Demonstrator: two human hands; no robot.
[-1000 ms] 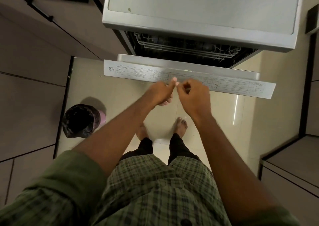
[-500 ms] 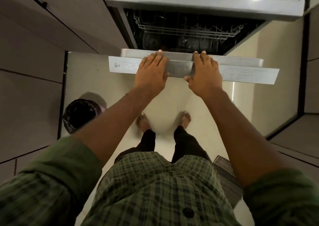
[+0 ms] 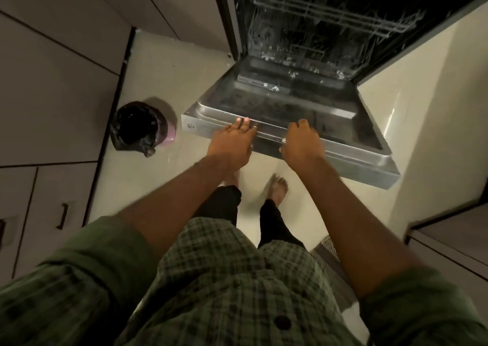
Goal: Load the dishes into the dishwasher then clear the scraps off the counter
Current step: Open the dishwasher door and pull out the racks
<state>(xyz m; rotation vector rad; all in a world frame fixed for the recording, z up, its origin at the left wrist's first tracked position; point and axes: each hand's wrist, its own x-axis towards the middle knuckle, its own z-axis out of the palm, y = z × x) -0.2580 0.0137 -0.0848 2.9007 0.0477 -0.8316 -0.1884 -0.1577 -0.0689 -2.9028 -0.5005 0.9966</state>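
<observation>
Dishwasher [image 3: 330,42] door [image 3: 290,105] hangs near flat; our left hand [image 3: 232,145] rests fingers straight on its front edge, right hand [image 3: 302,145] curls fingers over it, bracing the drop. Bin [image 3: 142,125] sits left of door.

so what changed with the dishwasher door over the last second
The dishwasher door swung down from barely ajar to nearly flat, exposing the racks. The left hand and right hand went from free in front of it to resting on its top edge. The bin stayed put.
</observation>
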